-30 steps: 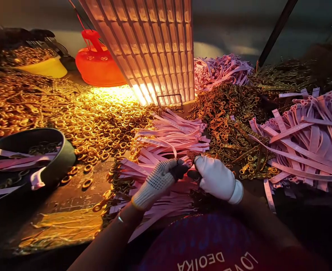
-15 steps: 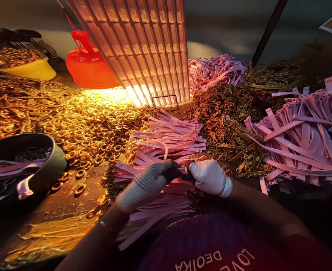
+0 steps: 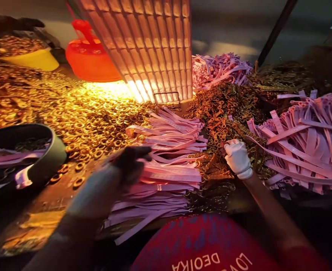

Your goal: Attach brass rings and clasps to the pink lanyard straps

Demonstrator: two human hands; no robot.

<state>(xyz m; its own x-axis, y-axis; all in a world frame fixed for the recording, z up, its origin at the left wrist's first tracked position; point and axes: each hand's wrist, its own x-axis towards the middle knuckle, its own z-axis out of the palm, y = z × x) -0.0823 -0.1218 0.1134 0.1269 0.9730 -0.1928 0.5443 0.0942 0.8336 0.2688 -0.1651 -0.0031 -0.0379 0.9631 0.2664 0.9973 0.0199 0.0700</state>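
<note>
My left hand [image 3: 117,177], gloved with dark fingertips, is raised over the left ends of the pink straps [image 3: 174,175]; its fingers are apart and somewhat blurred, with nothing visible in them. My right hand [image 3: 237,158], in a white glove, is closed at the front of the pile of brass-coloured clasps [image 3: 225,113]. Its fingers curl around something too small to name. The pink straps lie in layered rows between the two hands, with metal pieces at their right ends.
Gold rings [image 3: 81,124] spread across the left under a red lamp [image 3: 92,60]. A dark round container [image 3: 55,150] stands at the left, a yellow tub [image 3: 38,60] behind. A ribbed panel [image 3: 154,49] leans at the centre; more straps [image 3: 309,143] are heaped right.
My hands were together over the straps and have separated. The left moved left and its fingers opened; the right moved right to the clasps. The strap rows between them are now more exposed.
</note>
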